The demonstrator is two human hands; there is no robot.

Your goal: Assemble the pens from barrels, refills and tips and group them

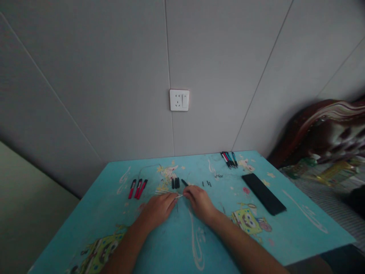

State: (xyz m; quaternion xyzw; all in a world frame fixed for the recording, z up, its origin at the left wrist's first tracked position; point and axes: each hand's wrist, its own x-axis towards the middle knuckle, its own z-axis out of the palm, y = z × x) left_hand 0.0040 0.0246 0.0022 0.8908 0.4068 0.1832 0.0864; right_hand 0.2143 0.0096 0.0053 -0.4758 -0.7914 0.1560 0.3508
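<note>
My left hand (163, 205) is closed, its fingertips pinching a thin white stick (179, 196) that looks like a pen refill. At the stick's other end, the fingers of my right hand (199, 201) are pressed together on it; the tip is hidden. More thin white sticks (161, 192) lie just beyond my left hand. Short black tubes (175, 183), like pen grips, lie side by side ahead of my hands. Another dark tube (184, 182) slants close to my right fingers.
Red-and-black pen barrels (138, 188) lie at the left. Tiny black pieces (209, 183) and small metal bits (218, 176) lie right of centre. Several pens (229, 160) rest near the wall. A flat black case (264, 194) lies on the blue table (216, 243).
</note>
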